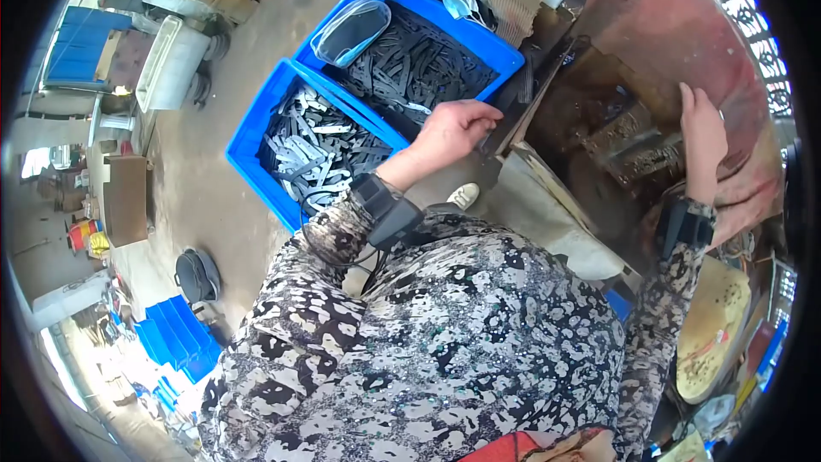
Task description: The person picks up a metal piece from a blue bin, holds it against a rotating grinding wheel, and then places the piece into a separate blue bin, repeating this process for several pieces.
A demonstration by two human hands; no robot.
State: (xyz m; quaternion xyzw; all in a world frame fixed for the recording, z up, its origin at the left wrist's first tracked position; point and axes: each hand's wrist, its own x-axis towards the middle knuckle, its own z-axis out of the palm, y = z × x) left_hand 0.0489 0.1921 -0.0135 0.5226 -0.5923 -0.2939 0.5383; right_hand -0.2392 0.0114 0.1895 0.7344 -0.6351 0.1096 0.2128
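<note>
My left hand (451, 135) is closed, fingertips pinched together beside the dark edge of a machine; what they hold, if anything, is too small to make out. To its left stands a blue bin (248, 154) of grey metal strips (321, 150). Behind that, a second blue bin (500, 50) holds darker strips (419, 60). My right hand (705, 139) has its fingers stretched out at the side of the machine's dark, oily recess, against a reddish cover (676, 13). Inside the recess sits a greasy metal block (637, 150).
A clear plastic tub (352, 32) and a face mask (462, 2) lie in the far bin. A pale sheet (543, 210) hangs along the machine's near side. On the floor at left are stacked blue bins (177, 335) and a round black container (197, 274).
</note>
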